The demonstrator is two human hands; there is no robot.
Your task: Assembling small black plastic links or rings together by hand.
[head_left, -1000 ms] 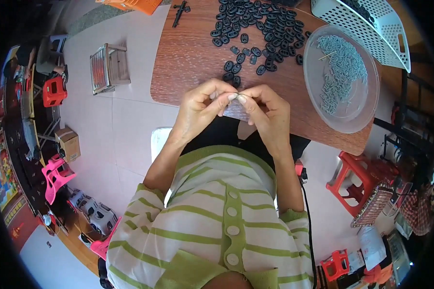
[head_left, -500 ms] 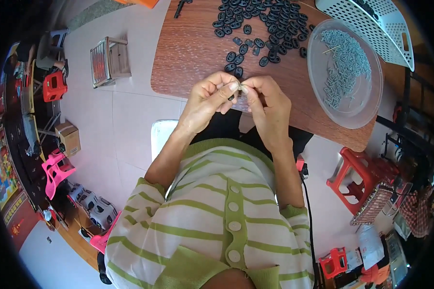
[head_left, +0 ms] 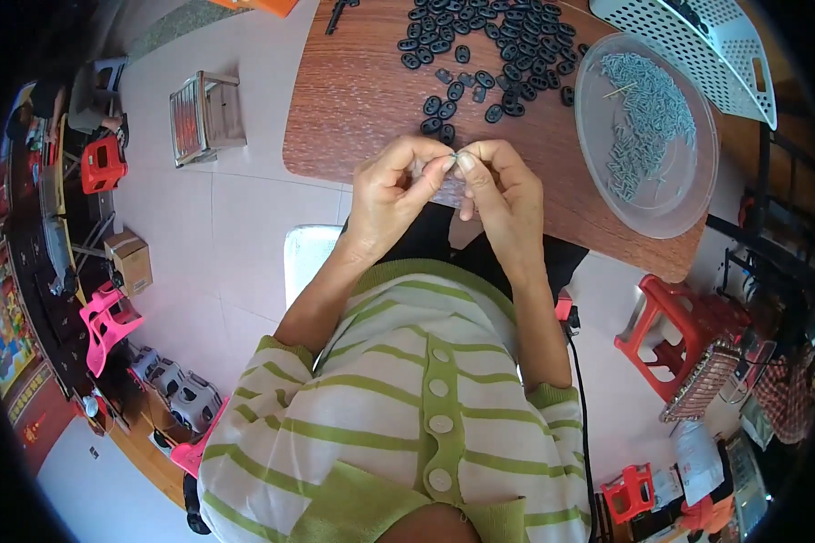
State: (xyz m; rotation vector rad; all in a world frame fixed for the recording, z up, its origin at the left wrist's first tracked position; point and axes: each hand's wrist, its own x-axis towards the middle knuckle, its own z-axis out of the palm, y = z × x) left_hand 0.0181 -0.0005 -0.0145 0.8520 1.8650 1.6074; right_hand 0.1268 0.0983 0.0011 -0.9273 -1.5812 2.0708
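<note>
Your left hand and right hand meet fingertip to fingertip above the near edge of the wooden table, just in front of your striped shirt. Each grip is pinched narrow, thumb against forefinger, on a small part held between the two hands (too small to tell its exact shape, though it glints pale at the point where the fingertips touch). The part sits clear of the table surface, raised in your fingers.

Just beyond your knuckles lies a scatter of black oval pieces, spreading toward the far edge of the table; the nearest few rest close to your fingertips. To your right stands a clear round plastic dish holding a heap of small grey metal pins, and a white perforated basket sits past it at the far right corner.

On the tiled floor to your left stands a small metal stool; a red plastic stool sits to your right, below the table edge.
</note>
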